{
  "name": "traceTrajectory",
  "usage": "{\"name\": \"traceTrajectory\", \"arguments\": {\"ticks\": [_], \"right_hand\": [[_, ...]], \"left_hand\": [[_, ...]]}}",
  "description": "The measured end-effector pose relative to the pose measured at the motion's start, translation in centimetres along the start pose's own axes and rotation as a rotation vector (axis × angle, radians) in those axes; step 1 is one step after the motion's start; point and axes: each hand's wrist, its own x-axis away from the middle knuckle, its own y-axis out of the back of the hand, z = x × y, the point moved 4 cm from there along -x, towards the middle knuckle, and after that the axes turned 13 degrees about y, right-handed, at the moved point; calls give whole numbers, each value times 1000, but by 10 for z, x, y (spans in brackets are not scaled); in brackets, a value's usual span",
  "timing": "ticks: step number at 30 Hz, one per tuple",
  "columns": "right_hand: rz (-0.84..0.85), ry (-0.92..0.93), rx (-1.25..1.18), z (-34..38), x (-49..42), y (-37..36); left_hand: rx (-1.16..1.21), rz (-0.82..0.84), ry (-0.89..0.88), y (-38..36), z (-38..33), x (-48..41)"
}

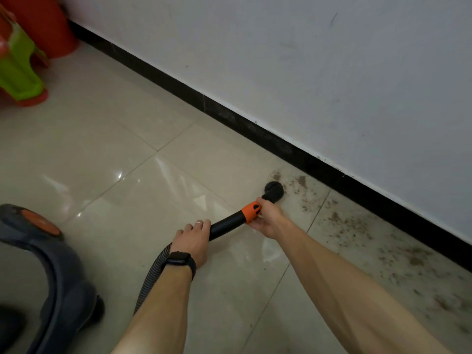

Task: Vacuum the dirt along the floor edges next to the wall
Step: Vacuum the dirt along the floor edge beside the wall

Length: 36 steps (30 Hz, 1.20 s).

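Head view: both hands are clamped on the vacuum wand (227, 223), right hand (268, 218) at the orange collar, left hand (192, 241) farther back. The brush nozzle (274, 190) touches the floor (127, 149); dirt (344, 223) trails rightward along the baseboard (281, 146), nearer the right hand.

Floor (127, 154): glossy beige tiles, pale grout lines. Brown dirt (339, 221) scattered along the black skirting (255, 129), right. Round brush nozzle (273, 190) at the dirt's left edge. Grey vacuum cleaner (51, 277), lower left. Green plastic stool (20, 72) and red bin (48, 24), upper left.
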Motion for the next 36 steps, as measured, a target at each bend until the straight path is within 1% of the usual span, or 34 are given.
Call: {"name": "traceTrajectory", "arguments": {"ticks": [2,4,9,11,19,23,28,32,36], "right_hand": [[-7,7,25,8,-1,2],[-7,1,52,13,-3,5],[14,-16,77,17,-9,9],[15,-17,65,18,-11,7],[-9,-12,35,21,-29,-6],[-55,27,20,22,-44,-13],[-128,81,24,24,-66,-18],[-142,97,-3,31,-87,-19],[-92,88,-31,37,-102,-23]], "left_hand": [[12,-27,-29,2,-6,-5],[27,-19,-54,3,-9,-9],[94,99,-57,6,-18,-19],[99,111,-52,3,-24,-20],[126,40,-3,-5,-35,-30],[136,21,14,-3,-42,-42],[83,-33,-17,7,-56,-60],[37,-57,-28,19,-61,-80],[24,-49,-3,18,-63,-91]]}}
